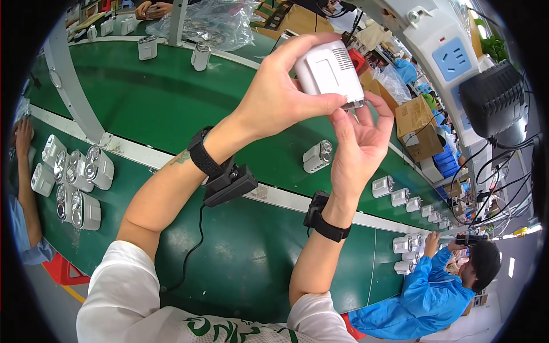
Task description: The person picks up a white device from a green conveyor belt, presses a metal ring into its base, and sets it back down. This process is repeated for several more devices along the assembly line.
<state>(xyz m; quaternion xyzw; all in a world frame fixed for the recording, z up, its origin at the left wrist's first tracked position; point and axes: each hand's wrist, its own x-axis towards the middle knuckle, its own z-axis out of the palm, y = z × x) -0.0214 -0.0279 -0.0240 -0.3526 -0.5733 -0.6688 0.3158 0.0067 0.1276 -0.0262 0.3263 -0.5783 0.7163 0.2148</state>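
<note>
Raised over the green conveyor belt (257, 157), a white plastic device (330, 71) with rounded edges and a slotted vent is tilted in my hands. My left hand (286, 86) wraps it from the left, fingers over the top and thumb along its lower side. Its lower right end meets the thumb and fingertips of my right hand (360, 140), which is closed there. A dark and metallic edge shows at that end; its details are too small to tell. Black bands circle both wrists, and the left one carries a black box (231, 186) with a cable.
Similar white devices with shiny round ends (86, 211) stand grouped on the left bench. Another white device (317, 156) sits on the belt, with several in a row farther right. A power strip (452, 60) with a black adapter hangs upper right. A co-worker in blue (423, 297) sits at right.
</note>
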